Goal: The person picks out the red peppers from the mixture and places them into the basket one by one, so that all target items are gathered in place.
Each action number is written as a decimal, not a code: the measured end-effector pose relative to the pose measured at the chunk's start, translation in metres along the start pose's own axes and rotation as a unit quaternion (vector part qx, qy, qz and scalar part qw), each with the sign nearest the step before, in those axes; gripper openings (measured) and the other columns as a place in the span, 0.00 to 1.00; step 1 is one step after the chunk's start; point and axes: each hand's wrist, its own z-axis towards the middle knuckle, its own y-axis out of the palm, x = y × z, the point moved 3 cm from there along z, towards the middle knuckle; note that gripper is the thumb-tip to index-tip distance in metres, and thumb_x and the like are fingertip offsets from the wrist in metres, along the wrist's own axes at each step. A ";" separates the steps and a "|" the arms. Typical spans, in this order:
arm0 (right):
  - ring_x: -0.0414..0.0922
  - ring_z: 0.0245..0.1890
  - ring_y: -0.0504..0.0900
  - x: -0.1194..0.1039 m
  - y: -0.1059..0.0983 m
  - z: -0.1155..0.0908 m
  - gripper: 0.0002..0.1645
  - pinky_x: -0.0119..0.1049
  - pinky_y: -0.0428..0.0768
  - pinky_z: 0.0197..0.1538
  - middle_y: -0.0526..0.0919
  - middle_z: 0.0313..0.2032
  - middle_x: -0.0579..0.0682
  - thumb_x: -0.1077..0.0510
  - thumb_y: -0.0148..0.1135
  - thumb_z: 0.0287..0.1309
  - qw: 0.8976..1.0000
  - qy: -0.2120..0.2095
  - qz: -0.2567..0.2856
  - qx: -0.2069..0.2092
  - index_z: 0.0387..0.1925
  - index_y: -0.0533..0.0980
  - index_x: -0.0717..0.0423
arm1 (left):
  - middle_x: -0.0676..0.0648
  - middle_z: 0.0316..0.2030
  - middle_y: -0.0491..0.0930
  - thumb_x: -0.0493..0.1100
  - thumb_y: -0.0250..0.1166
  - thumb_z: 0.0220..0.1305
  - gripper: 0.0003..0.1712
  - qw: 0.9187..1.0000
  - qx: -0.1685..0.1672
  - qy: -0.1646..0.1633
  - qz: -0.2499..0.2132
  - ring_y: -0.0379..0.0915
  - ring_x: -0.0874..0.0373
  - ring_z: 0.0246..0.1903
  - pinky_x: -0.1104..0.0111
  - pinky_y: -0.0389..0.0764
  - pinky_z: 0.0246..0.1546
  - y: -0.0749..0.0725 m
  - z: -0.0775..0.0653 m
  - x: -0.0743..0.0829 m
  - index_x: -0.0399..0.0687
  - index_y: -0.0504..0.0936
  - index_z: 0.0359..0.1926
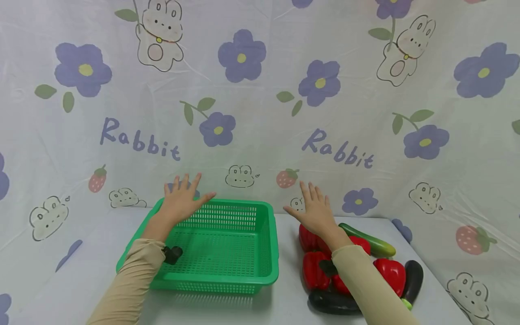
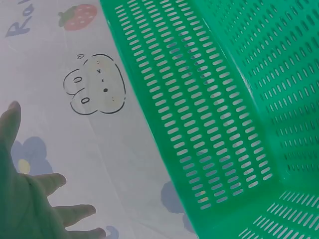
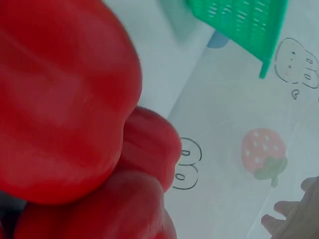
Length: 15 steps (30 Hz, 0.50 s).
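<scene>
Above the green plastic basket (image 1: 227, 280) my left hand (image 1: 178, 205) is held with fingers spread, gripping nothing. In the left wrist view the slotted basket wall (image 2: 194, 114) fills the right side, and the left hand (image 2: 30, 204) shows at the lower left. My right hand (image 1: 317, 214), fingers also spread and holding nothing, hovers over a pile of vegetables. Red bell peppers (image 1: 316, 271) lie under and around the right forearm. In the right wrist view a bell pepper (image 3: 65, 99) looms close, with the right hand (image 3: 299, 214) at the lower right corner.
A green cucumber (image 1: 369, 241) lies behind the peppers. One dark eggplant (image 1: 333, 303) lies in front of them, and another eggplant (image 1: 412, 282) lies at the right. A rabbit-and-flower printed cloth (image 1: 260, 113) hangs behind the white table (image 1: 292, 289).
</scene>
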 end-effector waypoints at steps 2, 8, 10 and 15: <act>0.63 0.77 0.40 0.000 -0.001 -0.002 0.58 0.64 0.39 0.74 0.41 0.77 0.61 0.28 0.51 0.61 1.000 -0.001 0.018 0.007 0.78 0.38 0.49 | 0.30 0.76 0.38 0.74 0.41 0.68 0.51 1.000 -0.001 0.000 -0.014 0.26 0.28 0.74 0.31 0.31 0.68 -0.001 -0.002 0.000 0.52 0.36 0.78; 0.62 0.77 0.44 0.000 -0.005 -0.008 0.59 0.63 0.47 0.74 0.43 0.78 0.59 0.28 0.55 0.59 0.997 0.003 0.077 0.015 0.78 0.39 0.48 | 0.30 0.76 0.39 0.73 0.40 0.69 0.51 0.999 0.000 0.003 -0.050 0.28 0.28 0.74 0.33 0.32 0.69 -0.006 -0.007 -0.001 0.49 0.36 0.78; 0.61 0.77 0.45 0.001 -0.006 -0.010 0.60 0.64 0.50 0.72 0.43 0.78 0.58 0.27 0.56 0.58 0.995 0.008 0.099 0.014 0.78 0.39 0.47 | 0.30 0.76 0.40 0.73 0.41 0.69 0.51 0.998 -0.001 0.005 -0.060 0.30 0.28 0.74 0.33 0.31 0.68 -0.007 -0.009 -0.001 0.48 0.36 0.78; 0.60 0.76 0.48 0.003 -0.007 -0.019 0.61 0.63 0.54 0.72 0.44 0.78 0.56 0.29 0.60 0.56 0.988 0.019 0.155 0.012 0.78 0.40 0.47 | 0.31 0.75 0.42 0.72 0.44 0.69 0.52 0.997 -0.004 0.017 -0.070 0.35 0.29 0.74 0.32 0.34 0.68 -0.010 -0.014 -0.001 0.47 0.37 0.78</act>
